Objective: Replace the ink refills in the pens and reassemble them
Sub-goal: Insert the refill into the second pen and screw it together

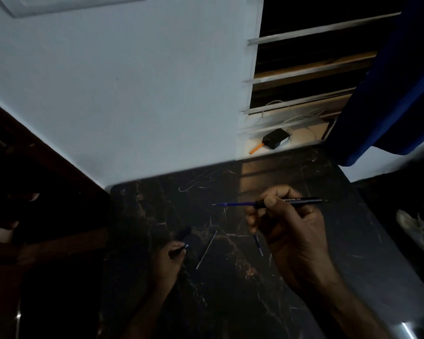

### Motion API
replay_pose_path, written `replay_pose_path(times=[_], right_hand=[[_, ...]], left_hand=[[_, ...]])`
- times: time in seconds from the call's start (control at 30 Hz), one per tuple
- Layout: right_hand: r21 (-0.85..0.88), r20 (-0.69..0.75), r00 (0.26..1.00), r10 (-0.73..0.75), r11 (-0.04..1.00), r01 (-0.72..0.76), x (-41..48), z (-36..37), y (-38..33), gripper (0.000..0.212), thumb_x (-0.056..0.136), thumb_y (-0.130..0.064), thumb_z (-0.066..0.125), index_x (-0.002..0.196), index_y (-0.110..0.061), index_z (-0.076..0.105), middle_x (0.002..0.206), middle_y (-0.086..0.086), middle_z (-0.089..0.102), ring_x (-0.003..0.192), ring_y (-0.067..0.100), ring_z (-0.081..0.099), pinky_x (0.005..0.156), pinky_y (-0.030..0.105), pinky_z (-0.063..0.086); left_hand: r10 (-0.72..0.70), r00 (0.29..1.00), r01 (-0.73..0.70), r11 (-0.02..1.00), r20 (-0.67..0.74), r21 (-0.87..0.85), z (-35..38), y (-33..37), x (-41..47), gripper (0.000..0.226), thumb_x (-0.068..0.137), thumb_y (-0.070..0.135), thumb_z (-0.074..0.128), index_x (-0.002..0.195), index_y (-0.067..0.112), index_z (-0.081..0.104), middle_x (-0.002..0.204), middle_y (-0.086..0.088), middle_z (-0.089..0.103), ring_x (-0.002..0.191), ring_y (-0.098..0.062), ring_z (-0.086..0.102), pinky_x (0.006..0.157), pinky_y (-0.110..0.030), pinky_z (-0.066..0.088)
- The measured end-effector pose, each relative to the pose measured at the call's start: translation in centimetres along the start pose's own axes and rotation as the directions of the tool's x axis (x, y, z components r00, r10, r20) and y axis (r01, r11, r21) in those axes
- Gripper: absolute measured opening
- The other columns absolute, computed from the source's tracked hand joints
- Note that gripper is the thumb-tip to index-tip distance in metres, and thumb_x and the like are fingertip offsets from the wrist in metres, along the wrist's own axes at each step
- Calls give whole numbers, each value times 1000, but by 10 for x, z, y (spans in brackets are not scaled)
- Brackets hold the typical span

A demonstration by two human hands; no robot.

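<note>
Holding a dark pen barrel level above the far right part of the table, the right hand pinches it between thumb and fingers, closed around the barrel's left end. A blue ink refill protrudes from that end and points left, its fine tip free in the air. White lettering runs along the barrel beside the thumb.

The left hand rests low on the table near its left edge, its fingers closed on a small dark pen part with a pale glint at its tip; what part it is cannot be told in the dim light. Just beyond it lies another dark pen piece. A thin pale spare refill lies diagonally between the two hands, and a short blue piece lies beneath the right hand's fingers.

The table is black marble-patterned stone with pale veins, glossy, with rounded far corners. Behind its far edge rises a pale blue-white wall. At the far right a louvred window opens onto darkness; on its sill sit a small black box, an orange object and white cables. A blue curtain hangs at the right. Pale sandals lie on the dark floor past the table's right edge.
</note>
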State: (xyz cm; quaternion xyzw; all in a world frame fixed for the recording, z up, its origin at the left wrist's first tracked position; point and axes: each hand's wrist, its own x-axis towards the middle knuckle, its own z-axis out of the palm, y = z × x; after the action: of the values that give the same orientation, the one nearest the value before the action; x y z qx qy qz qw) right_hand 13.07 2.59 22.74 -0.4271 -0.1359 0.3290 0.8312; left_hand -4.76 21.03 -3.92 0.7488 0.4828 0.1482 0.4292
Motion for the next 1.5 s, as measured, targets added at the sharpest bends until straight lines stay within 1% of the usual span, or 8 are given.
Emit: replay_pose_path(times=[0.2, 0.4, 0.73, 1.0, 1.17, 1.3, 1.4, 1.5], right_hand=[[-29, -27, 999, 35, 999, -35, -7, -9, 1, 9, 88, -2, 59, 80, -2, 64, 70, 16, 66, 64, 26, 67, 56, 33, 55], [-50, -16, 998, 61, 997, -62, -8, -9, 7, 10, 87, -2, 57, 81, -3, 65, 70, 16, 66, 63, 26, 66, 55, 34, 54], [-52, 20, 996, 92, 995, -90, -5, -3, 9, 6, 87, -4, 58, 83, -1, 62, 73, 22, 66, 62, 28, 64, 53, 34, 53], [-59, 36, 996, 85, 995, -83, -4, -2, 9, 8, 87, -5, 59, 82, -4, 65, 73, 20, 67, 62, 27, 65, 54, 34, 53], [-49, 29, 998, 60, 997, -58, -4, 1, 8, 8, 87, -5, 59, 82, -3, 64, 73, 19, 68, 62, 26, 65, 54, 33, 54], [-31, -2, 1000, 20, 999, -20, -2, 3, 6, 7, 89, -4, 58, 85, -2, 63, 71, 16, 68, 64, 25, 67, 56, 32, 55], [-26, -27, 1000, -17, 1000, 16, 1, 8, 5, 5, 88, -5, 60, 85, -4, 64, 71, 15, 66, 67, 27, 67, 57, 34, 55], [-56, -31, 999, -42, 998, 40, 1, 14, 5, 6, 92, -3, 62, 87, -1, 62, 71, 15, 67, 66, 27, 67, 57, 34, 55]], left_hand=[[85, 971, -68, 994, -224, 82, 6, -12, 42, 16, 84, 5, 81, 98, 11, 77, 98, -6, 78, 90, -25, 71, 83, -42, 57], [126, 983, -102, 980, -134, 173, 6, -19, 69, 15, 84, 11, 82, 97, 15, 75, 97, -4, 76, 92, -26, 69, 83, -45, 57], [153, 984, -132, 968, -86, 214, 5, -15, 71, 9, 90, 6, 73, 97, 10, 78, 102, -8, 77, 92, -12, 58, 81, -20, 42], [101, 994, -94, 985, -40, 143, -1, -18, 74, 19, 94, 2, 66, 102, 15, 77, 109, -4, 77, 103, -22, 70, 90, -34, 56], [33, 991, -56, 983, -130, -177, -24, 42, 57, 29, 97, 4, 64, 105, 31, 69, 113, 2, 74, 106, -20, 69, 94, -44, 58], [188, 980, -186, 756, -63, -628, -57, 159, -3, 26, 88, 17, 72, 111, 30, 76, 97, 1, 75, 88, -15, 69, 69, -27, 57], [397, 918, -276, 628, -6, -728, -75, 221, -57, 31, 86, 19, 71, 117, 20, 74, 94, -7, 74, 85, -21, 69, 71, -30, 58], [437, 899, -283, 561, -12, -778, -78, 245, -73, 27, 85, 16, 73, 112, 17, 74, 86, -5, 74, 77, -20, 70, 67, -34, 58]])
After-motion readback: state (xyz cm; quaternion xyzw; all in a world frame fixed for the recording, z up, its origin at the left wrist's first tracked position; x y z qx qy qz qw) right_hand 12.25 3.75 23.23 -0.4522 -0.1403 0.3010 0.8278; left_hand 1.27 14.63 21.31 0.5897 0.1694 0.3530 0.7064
